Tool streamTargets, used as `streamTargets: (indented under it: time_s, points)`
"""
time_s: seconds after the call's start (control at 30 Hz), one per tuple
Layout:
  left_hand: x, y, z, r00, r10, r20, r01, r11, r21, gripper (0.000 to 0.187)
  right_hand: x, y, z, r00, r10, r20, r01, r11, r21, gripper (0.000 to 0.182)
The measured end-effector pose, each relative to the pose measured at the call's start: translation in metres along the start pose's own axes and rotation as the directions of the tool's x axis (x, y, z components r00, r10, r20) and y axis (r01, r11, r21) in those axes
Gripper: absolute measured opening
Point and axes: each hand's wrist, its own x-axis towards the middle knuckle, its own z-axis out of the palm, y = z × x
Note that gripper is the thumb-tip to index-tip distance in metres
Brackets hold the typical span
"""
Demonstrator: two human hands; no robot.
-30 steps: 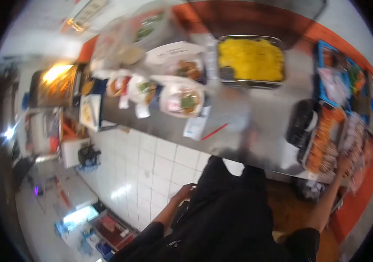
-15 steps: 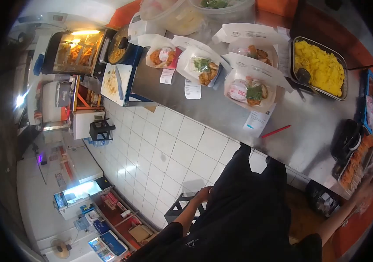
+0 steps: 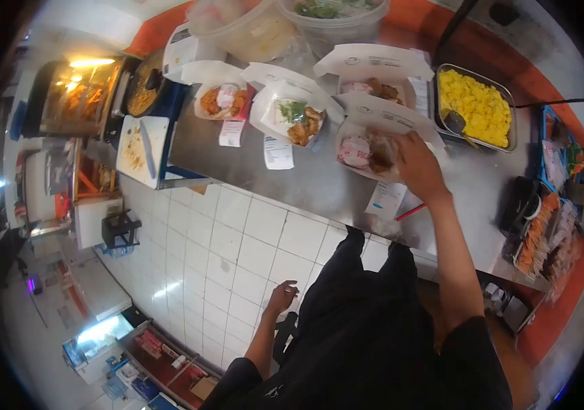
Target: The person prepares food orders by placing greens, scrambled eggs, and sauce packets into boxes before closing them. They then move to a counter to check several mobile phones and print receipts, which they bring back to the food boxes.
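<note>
My right hand (image 3: 418, 164) reaches into the front right open white food box (image 3: 353, 130), its fingers closed on what looks like a small see-through packet (image 3: 382, 150). Its outline is blurred. Beside it in the box lies a round wrapped bundle (image 3: 355, 152) with red print. Under that box is a printed slip (image 3: 385, 199), and a red pen (image 3: 410, 212) lies close to my right forearm. Down by my side, over the tiled floor, my left hand (image 3: 282, 298) hangs with fingers apart, holding nothing.
More open boxes with chicken, including one with greens (image 3: 293, 111), stand along the steel counter (image 3: 230, 164). A tray of yellow food (image 3: 476, 106) is at right, orange packets (image 3: 539, 229) beyond. A cutting board (image 3: 128, 160) bears a knife (image 3: 147, 148) at left.
My right hand has moved from the packets at the far right into the front right box, where its fingers hide the greens. My left hand has come away from my side. The view has shifted.
</note>
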Motion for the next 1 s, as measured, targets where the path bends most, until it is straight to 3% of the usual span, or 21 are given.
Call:
streamTargets:
  time_s: [0.07,0.1,0.13,0.17,0.2,0.23,0.27,0.3,0.37,0.43,0.5,0.57,0.6,0.67,0.7,0.77,0.83,0.93,1.0]
  points:
    - [-0.002,-0.013,0.008,1.000,0.025,0.012,-0.024,0.998,-0.055,0.031,-0.002,-0.004,0.007,0.981,-0.076,-0.180,0.046,0.984,-0.170,0.023]
    - [0.001,-0.031,0.013,1.000,0.011,0.020,-0.009,0.996,-0.085,0.030,-0.009,-0.005,0.002,0.984,0.097,-0.149,-0.100,0.995,-0.012,0.023]
    - [0.008,-0.065,0.021,0.999,0.028,0.028,-0.021,0.972,-0.232,0.031,-0.021,-0.002,-0.008,0.957,0.269,-0.110,-0.255,0.958,0.129,0.023]
    - [-0.002,-0.053,0.024,0.999,-0.032,0.041,0.040,0.975,-0.219,0.031,-0.040,0.014,-0.015,0.954,0.235,-0.188,-0.211,0.968,0.138,0.019]
    - [-0.005,-0.053,0.029,0.998,-0.020,0.056,0.028,0.990,-0.141,0.029,-0.064,0.027,-0.027,0.933,0.302,-0.197,-0.267,0.945,0.187,0.015]
    - [0.016,-0.118,0.024,0.794,0.579,0.186,-0.583,0.639,0.501,0.029,-0.089,0.041,-0.043,0.920,0.320,-0.226,-0.265,0.933,0.243,0.014]
    - [0.016,-0.140,0.026,0.802,0.558,0.214,-0.580,0.640,0.504,0.029,-0.115,0.053,-0.063,0.841,0.488,-0.235,-0.393,0.848,0.355,0.012]
    - [0.029,-0.145,0.037,0.860,0.434,0.268,-0.510,0.751,0.419,0.029,-0.165,0.079,-0.125,0.649,0.651,-0.394,-0.501,0.756,0.422,0.010]
    - [0.021,-0.150,0.033,0.921,0.248,0.300,-0.357,0.844,0.401,0.029,-0.231,0.162,-0.178,0.377,0.602,-0.704,-0.452,0.783,0.427,0.012]
    - [0.030,-0.140,0.025,0.930,0.178,0.322,-0.315,0.838,0.446,0.029,-0.296,0.238,-0.249,0.201,0.373,-0.906,-0.522,0.823,0.223,0.014]
    - [0.045,-0.137,0.012,0.923,0.192,0.334,-0.347,0.794,0.499,0.028,-0.341,0.266,-0.311,0.001,0.477,-0.879,-0.647,0.671,0.364,0.016]
    - [0.067,-0.122,-0.003,0.903,0.258,0.343,-0.414,0.732,0.540,0.028,-0.343,0.281,-0.348,0.037,0.509,-0.860,-0.770,0.564,0.300,0.023]
    - [0.070,-0.105,-0.018,0.935,0.214,0.282,-0.327,0.827,0.457,0.030,-0.343,0.291,-0.364,0.056,0.531,-0.846,-0.822,0.505,0.263,0.028]
    - [0.071,-0.060,-0.044,0.981,0.092,0.173,-0.134,0.959,0.248,0.036,-0.352,0.362,-0.371,0.175,0.462,-0.870,-0.923,0.385,0.019,0.037]
    - [0.071,-0.039,-0.048,0.989,0.062,0.131,-0.100,0.946,0.308,0.035,-0.360,0.396,-0.368,0.238,0.434,-0.869,-0.945,0.312,-0.103,0.042]
    - [0.076,-0.022,-0.051,0.995,-0.044,0.090,0.041,0.999,0.031,0.035,-0.359,0.423,-0.360,0.140,0.500,-0.855,-0.960,0.279,0.006,0.044]
    - [0.067,0.006,-0.039,0.999,-0.023,0.031,0.022,1.000,0.013,0.035,-0.358,0.428,-0.360,-0.005,0.583,-0.812,-0.967,0.204,0.152,0.039]
    - [0.054,0.053,0.000,1.000,-0.016,0.015,0.016,1.000,0.017,0.036,-0.363,0.401,-0.356,-0.038,0.483,-0.875,-0.931,0.301,0.207,0.033]
    - [0.046,0.072,0.027,0.998,-0.056,0.032,0.055,0.998,0.029,0.036,-0.384,0.397,-0.356,0.013,0.351,-0.936,-0.945,0.310,0.103,0.028]
